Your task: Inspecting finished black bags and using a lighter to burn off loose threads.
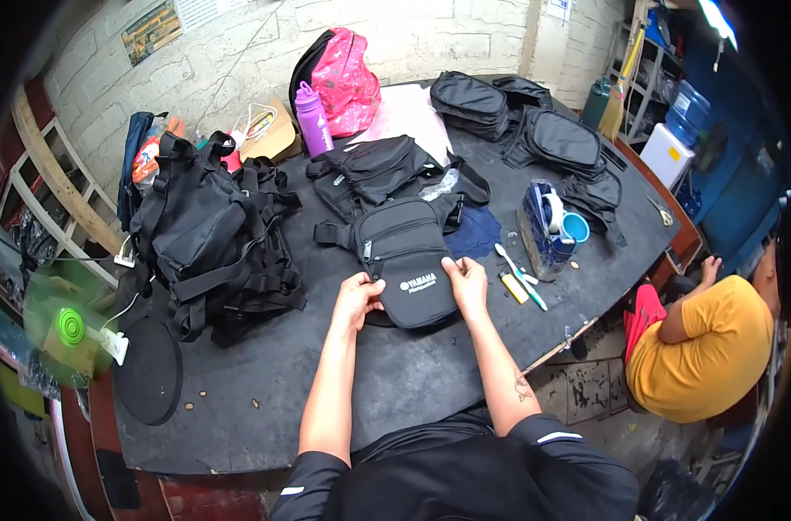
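Observation:
A black zippered pouch bag (404, 252) with pale printing on its front lies in front of me on the dark table (265, 382). My left hand (357, 300) grips its lower left edge, thumb on top near a zipper pull. Opposite, my right hand (466, 281) pinches the right edge, thumb on the front face. The fingers beneath the bag are partly hidden. Just beyond lies another black bag (374, 165), with straps and a bit of clear plastic beside it. Dark blue cloth (475, 233) is spread to the right of the pouch.
Black strapped bags (196, 217) are heaped at left, near a flat black disc (150, 371). More black bags (552, 139) lie far right. A clear container (539, 230), toothbrush (517, 265) and yellow item (514, 287) sit right. A purple bottle (312, 120) stands behind. Someone in yellow (708, 352) crouches at right.

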`<state>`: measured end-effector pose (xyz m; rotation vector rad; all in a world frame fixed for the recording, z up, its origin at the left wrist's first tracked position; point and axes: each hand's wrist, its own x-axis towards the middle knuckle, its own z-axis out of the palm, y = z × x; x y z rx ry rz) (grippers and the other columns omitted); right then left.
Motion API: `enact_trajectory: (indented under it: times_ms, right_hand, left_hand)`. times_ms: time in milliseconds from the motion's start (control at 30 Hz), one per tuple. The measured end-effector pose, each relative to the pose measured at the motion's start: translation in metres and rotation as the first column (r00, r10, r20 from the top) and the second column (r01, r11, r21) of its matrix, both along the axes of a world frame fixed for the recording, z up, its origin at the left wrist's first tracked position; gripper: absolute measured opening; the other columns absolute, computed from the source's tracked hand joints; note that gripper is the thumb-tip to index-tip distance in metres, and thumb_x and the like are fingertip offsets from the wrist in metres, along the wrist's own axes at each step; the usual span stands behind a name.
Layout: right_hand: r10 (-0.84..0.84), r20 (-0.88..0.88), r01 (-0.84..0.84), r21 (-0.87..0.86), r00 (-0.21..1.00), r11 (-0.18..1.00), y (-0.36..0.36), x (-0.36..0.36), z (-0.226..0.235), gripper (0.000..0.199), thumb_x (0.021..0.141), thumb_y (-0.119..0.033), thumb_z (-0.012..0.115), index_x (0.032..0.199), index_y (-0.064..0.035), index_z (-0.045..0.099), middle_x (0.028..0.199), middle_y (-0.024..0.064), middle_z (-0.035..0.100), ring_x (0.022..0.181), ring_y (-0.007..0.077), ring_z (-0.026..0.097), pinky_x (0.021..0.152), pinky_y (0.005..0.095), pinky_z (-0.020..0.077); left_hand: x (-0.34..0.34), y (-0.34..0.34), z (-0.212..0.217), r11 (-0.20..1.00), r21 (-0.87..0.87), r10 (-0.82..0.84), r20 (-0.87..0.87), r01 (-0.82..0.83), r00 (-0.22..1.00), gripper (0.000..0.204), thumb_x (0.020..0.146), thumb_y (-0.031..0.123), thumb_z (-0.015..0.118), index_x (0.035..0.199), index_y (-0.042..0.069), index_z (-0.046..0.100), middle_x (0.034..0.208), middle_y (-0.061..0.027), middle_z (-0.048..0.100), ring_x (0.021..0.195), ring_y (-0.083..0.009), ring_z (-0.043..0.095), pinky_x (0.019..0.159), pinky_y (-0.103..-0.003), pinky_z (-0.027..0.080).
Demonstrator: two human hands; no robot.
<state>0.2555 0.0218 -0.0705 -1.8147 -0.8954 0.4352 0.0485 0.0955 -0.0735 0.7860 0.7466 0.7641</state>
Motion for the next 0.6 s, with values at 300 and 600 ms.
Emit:
enact_trajectory:
  times_ms: [300,600]
  right_hand:
    - [0.186,-0.672,0.012,0.279,0.717,0.96,0.003,-0.001,-0.015,0.03,0.085,-0.028,0.066,0.066,-0.0055,0.06,0.062,-0.003,0.057,0.058,0.0067,0.049,0.051,0.0265,0.0377]
    - [0.202,-0.35,-0.165,0.131,0.915,0.978,-0.004,0.026,-0.027,0.046,0.085,-0.044,0.06,0.069,-0.0019,0.057,0.061,0.0023,0.057,0.049,0.0054,0.041,0.044,0.0234,0.0326]
  left_hand:
    - [-0.009,0.001,0.011,0.975,0.214,-0.027,-0.178,0.065,0.984,0.007,0.082,0.003,0.061,0.082,-0.001,0.056,0.065,-0.0077,0.061,0.05,-0.0132,0.057,0.048,-0.024,0.048]
    - [-0.029,0.002,0.002,0.906,0.422,0.158,-0.39,0.024,0.907,0.042,0.081,0.022,0.069,0.11,-0.001,0.05,0.075,-0.007,0.059,0.065,-0.0129,0.058,0.061,-0.025,0.048]
